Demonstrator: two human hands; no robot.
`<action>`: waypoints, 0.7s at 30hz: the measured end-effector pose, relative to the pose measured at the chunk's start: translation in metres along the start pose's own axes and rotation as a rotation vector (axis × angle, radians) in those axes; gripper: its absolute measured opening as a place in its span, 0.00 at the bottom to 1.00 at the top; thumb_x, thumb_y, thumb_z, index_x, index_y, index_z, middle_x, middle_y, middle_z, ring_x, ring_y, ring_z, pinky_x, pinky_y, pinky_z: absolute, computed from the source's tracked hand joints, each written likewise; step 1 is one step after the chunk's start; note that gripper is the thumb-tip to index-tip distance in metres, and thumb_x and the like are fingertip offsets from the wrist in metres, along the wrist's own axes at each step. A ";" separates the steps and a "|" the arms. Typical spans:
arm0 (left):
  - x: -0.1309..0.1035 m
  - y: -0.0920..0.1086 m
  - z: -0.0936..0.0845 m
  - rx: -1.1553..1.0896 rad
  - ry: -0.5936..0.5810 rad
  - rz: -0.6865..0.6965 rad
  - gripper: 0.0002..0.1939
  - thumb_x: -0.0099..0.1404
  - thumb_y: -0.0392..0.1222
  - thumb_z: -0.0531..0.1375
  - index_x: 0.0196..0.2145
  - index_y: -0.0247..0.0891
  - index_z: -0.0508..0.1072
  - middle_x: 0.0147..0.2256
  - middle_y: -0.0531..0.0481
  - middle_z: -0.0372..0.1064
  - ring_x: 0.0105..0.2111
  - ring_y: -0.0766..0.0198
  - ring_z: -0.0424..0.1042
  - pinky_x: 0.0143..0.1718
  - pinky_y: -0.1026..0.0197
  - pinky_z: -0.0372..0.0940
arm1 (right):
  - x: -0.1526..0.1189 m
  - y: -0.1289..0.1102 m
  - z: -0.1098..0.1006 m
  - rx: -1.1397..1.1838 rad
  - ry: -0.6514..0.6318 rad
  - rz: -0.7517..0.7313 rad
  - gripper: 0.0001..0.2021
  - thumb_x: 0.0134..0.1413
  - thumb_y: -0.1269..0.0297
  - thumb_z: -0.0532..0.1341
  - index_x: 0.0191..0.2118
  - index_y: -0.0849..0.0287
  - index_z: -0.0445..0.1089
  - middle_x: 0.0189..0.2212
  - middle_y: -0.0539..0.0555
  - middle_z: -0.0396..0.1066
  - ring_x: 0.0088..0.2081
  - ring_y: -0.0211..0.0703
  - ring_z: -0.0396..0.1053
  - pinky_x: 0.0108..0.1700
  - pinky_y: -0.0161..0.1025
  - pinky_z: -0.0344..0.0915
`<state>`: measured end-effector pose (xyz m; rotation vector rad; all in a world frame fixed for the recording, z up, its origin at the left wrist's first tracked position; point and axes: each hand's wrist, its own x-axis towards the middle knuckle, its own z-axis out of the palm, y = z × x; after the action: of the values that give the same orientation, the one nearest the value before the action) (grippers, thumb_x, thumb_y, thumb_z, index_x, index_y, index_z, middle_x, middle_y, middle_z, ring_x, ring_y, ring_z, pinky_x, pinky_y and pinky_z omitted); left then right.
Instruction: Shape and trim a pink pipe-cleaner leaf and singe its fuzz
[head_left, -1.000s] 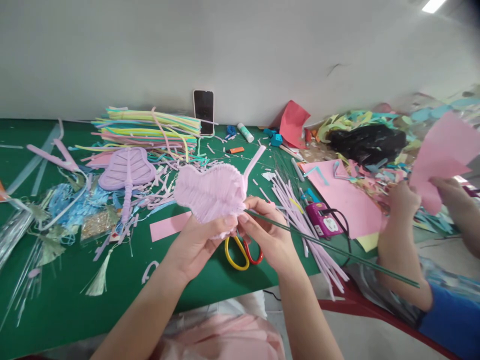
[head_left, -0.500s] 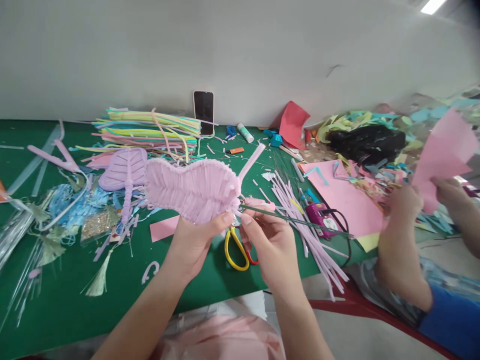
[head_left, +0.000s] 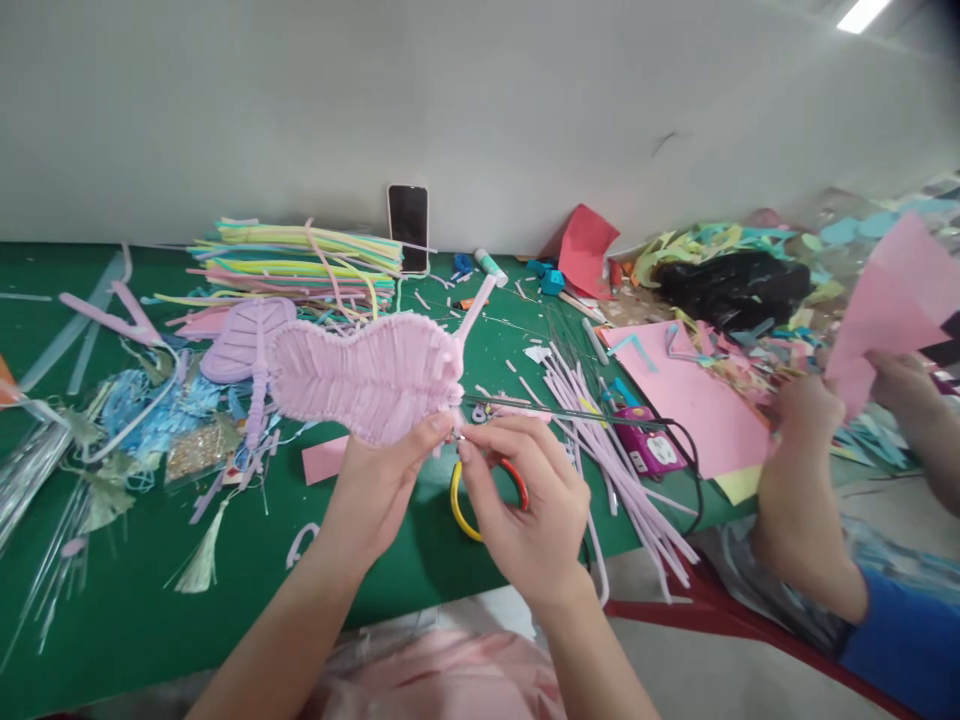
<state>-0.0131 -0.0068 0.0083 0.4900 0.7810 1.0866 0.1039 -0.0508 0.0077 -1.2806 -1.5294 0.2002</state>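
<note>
My left hand (head_left: 382,485) is closed on the lower right end of a pale lilac leaf-shaped piece (head_left: 360,375), which looks built of fuzzy pipe cleaners with a beaded-looking edge. A straight pipe cleaner (head_left: 478,303) sticks up from its right end, and thin dark green wire stems (head_left: 555,409) run out to the right. Close beside the left thumb, my right hand (head_left: 529,500) pinches the end of a lilac pipe cleaner (head_left: 458,428) at the leaf's base. Scissors (head_left: 463,510) with yellow and red handles lie partly hidden behind that hand.
Loose lilac pipe cleaners (head_left: 622,480) and a purple glue-gun-like tool (head_left: 651,440) lie at right. Behind are a bundle of coloured pipe cleaners (head_left: 300,260) and a phone (head_left: 409,228). A second lilac leaf (head_left: 244,345) lies left. A co-worker's hands (head_left: 810,410) hold pink paper (head_left: 885,300).
The leaf has shifted slightly left and its upright pipe cleaner tilts differently. My right hand has moved left and down, its fingertips now below the wire stems. A curved lilac strand shows beneath my right wrist.
</note>
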 end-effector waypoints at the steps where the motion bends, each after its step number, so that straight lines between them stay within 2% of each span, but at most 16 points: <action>1: 0.000 0.001 -0.001 -0.006 0.003 0.006 0.10 0.49 0.36 0.73 0.22 0.39 0.74 0.22 0.58 0.72 0.36 0.65 0.75 0.44 0.64 0.68 | 0.001 0.003 -0.002 0.018 -0.005 -0.034 0.10 0.58 0.73 0.62 0.40 0.51 0.75 0.34 0.54 0.76 0.36 0.44 0.74 0.38 0.43 0.72; 3: 0.000 0.001 -0.003 -0.015 0.016 0.047 0.10 0.47 0.36 0.73 0.22 0.38 0.75 0.24 0.56 0.74 0.32 0.66 0.74 0.39 0.65 0.69 | 0.002 0.008 -0.003 0.065 0.008 -0.057 0.11 0.57 0.73 0.63 0.40 0.49 0.77 0.34 0.53 0.77 0.37 0.45 0.75 0.41 0.45 0.73; 5: 0.000 0.002 -0.003 -0.020 0.000 0.041 0.09 0.46 0.37 0.73 0.23 0.36 0.77 0.25 0.55 0.76 0.29 0.68 0.73 0.35 0.67 0.69 | 0.001 0.014 0.000 0.148 0.031 0.006 0.10 0.56 0.72 0.65 0.39 0.47 0.78 0.33 0.51 0.78 0.37 0.45 0.75 0.41 0.44 0.73; 7: 0.000 0.001 -0.002 -0.018 -0.025 0.030 0.08 0.46 0.37 0.73 0.22 0.36 0.77 0.24 0.55 0.76 0.29 0.69 0.73 0.33 0.68 0.69 | -0.002 0.019 0.005 0.280 0.057 0.136 0.09 0.54 0.70 0.67 0.37 0.46 0.79 0.32 0.50 0.78 0.37 0.44 0.75 0.40 0.43 0.74; 10: 0.000 0.000 -0.001 -0.004 -0.055 0.021 0.08 0.47 0.37 0.73 0.22 0.36 0.77 0.24 0.55 0.76 0.28 0.70 0.73 0.34 0.68 0.69 | -0.004 0.026 0.015 0.553 0.100 0.355 0.04 0.50 0.65 0.70 0.34 0.49 0.80 0.32 0.50 0.77 0.33 0.42 0.74 0.33 0.38 0.73; 13: 0.001 -0.002 0.000 0.030 -0.069 0.064 0.07 0.49 0.36 0.72 0.27 0.37 0.79 0.26 0.56 0.77 0.30 0.69 0.73 0.35 0.68 0.69 | -0.002 0.030 0.019 0.772 0.061 0.498 0.06 0.46 0.62 0.72 0.33 0.51 0.80 0.32 0.50 0.75 0.29 0.39 0.72 0.27 0.35 0.72; 16: 0.001 -0.004 0.000 0.088 -0.054 0.154 0.11 0.50 0.35 0.72 0.33 0.40 0.79 0.30 0.56 0.78 0.34 0.68 0.75 0.37 0.68 0.70 | 0.001 0.030 0.017 0.838 -0.008 0.563 0.06 0.46 0.62 0.73 0.33 0.52 0.81 0.32 0.50 0.75 0.26 0.36 0.70 0.24 0.33 0.71; 21: 0.001 -0.010 -0.001 0.219 -0.001 0.295 0.11 0.52 0.35 0.71 0.35 0.39 0.78 0.32 0.55 0.77 0.33 0.67 0.75 0.37 0.65 0.70 | 0.003 0.025 0.015 0.842 0.015 0.644 0.07 0.43 0.62 0.74 0.31 0.53 0.81 0.27 0.48 0.75 0.21 0.31 0.66 0.22 0.31 0.69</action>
<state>-0.0073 -0.0101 0.0004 0.8103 0.8485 1.2788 0.1075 -0.0312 -0.0135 -1.0104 -0.7961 1.1138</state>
